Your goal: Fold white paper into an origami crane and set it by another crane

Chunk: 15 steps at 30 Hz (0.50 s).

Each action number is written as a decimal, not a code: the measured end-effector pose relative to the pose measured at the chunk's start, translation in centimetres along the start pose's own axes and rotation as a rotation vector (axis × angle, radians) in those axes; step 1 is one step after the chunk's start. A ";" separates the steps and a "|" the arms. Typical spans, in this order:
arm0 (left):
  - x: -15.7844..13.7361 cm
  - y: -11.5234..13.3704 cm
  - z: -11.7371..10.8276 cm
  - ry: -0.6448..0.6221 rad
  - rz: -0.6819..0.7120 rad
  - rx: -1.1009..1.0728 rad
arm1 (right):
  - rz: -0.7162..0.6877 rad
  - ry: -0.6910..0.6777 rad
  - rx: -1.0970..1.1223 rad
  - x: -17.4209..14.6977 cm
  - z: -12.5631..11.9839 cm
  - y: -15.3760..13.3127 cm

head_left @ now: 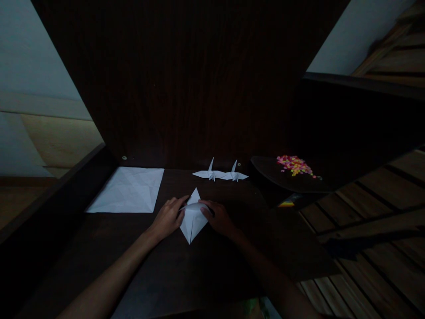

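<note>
Both hands pinch the fold (pixel 192 217) on the dark table (pixel 199 266): left hand (pixel 168 218) at its left edge, right hand (pixel 217 217) at its right. Two cranes (pixel 219 174) stand beyond; a creased sheet (pixel 128 189) lies left.

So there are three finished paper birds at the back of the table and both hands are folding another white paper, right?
Not quite. The head view shows two finished paper birds at the back of the table, not three. The rest holds: the left hand and the right hand are both on the white paper being folded.
</note>
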State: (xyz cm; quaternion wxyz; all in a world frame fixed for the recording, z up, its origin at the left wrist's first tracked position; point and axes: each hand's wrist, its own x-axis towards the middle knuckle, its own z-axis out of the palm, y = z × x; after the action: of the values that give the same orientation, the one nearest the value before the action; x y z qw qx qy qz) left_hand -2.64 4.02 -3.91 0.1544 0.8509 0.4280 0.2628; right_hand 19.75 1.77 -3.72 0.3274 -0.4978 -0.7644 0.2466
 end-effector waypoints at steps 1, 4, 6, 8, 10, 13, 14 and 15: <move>0.0 0.1 0.0 -0.001 -0.008 0.004 | 0.002 0.002 0.010 0.0 0.0 -0.1; 0.0 0.3 -0.1 -0.001 -0.030 0.011 | 0.014 0.024 0.021 0.2 0.1 -0.1; 0.0 0.6 0.0 0.010 -0.042 0.014 | 0.027 0.046 0.012 0.2 0.3 -0.1; 0.0 0.8 0.1 0.024 -0.058 0.012 | 0.035 0.062 0.008 0.3 0.5 0.0; 0.0 1.0 0.3 0.028 -0.074 -0.004 | 0.040 0.070 0.019 0.2 0.5 0.0; -0.1 1.3 0.4 0.029 -0.086 -0.027 | 0.046 0.097 0.044 0.2 0.5 0.0; -0.1 1.4 0.5 0.025 -0.085 -0.029 | 0.043 0.109 0.056 0.2 0.5 0.0; -0.1 1.5 0.5 0.020 -0.084 -0.031 | 0.040 0.122 0.070 0.2 0.4 0.0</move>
State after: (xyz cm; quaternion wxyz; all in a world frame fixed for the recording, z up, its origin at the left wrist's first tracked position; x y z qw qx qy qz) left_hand -1.46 3.06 -3.61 0.1742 0.8269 0.4608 0.2713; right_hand 19.37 1.91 -3.93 0.3857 -0.5153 -0.7238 0.2487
